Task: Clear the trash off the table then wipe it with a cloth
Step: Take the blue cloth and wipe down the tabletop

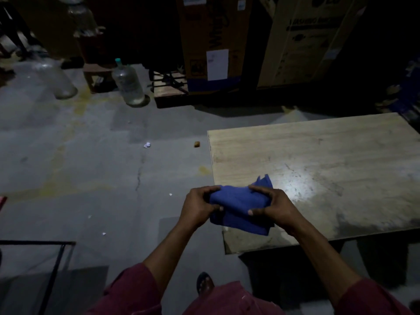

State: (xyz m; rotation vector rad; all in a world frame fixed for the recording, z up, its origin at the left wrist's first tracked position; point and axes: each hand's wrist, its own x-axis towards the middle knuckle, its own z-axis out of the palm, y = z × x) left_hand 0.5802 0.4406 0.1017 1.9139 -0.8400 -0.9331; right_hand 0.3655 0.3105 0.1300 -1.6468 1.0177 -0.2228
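While the fingers (210,192) of the left hand (197,206) and right hand (271,206) pinch a folded blue cloth (236,205), it hangs over the desk's (318,155) near-left corner; paper scraps (147,145) dot the floor (91,155) leftward.

Grey concrete floor (91,160), cracked and yellow-stained. Clear plastic bottle (128,84) with a green cap upright near a small wooden stool (95,72). Tall cardboard boxes (213,42) behind, in deep shadow. Black metal frame (56,258) low at left, possibly a rack.
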